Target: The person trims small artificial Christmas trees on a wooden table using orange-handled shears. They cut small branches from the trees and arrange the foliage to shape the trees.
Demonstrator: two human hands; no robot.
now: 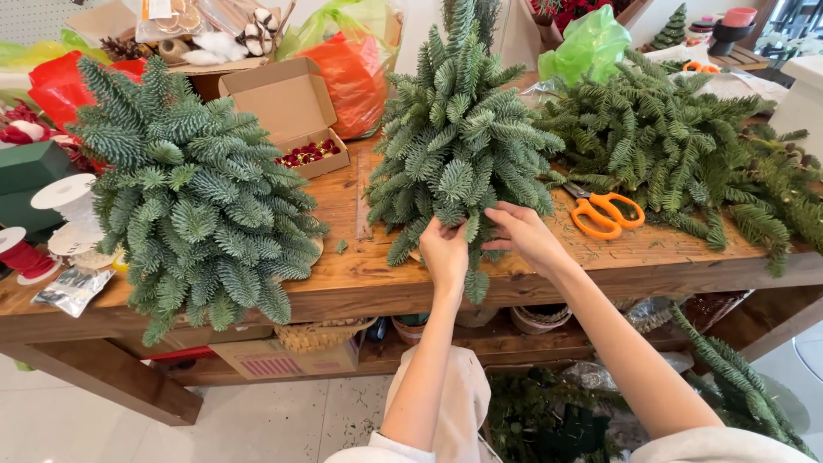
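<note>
Far left of our hands, finished fir tree (193,193) sitting on wooden table (360,279). Our left hand (444,250) pinching low sprig of middle fir tree (459,141); right hand (525,236) pinching neighbouring sprig. We are judging: filling bottom skirt; next, tucking needing firm push. Orange scissors (605,213) lying right of right hand.

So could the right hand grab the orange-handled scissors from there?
Probably yes: the orange-handled scissors lie uncovered on the wooden table just beside the right hand, with nothing between them, though that hand now touches the small fir tree.
</note>
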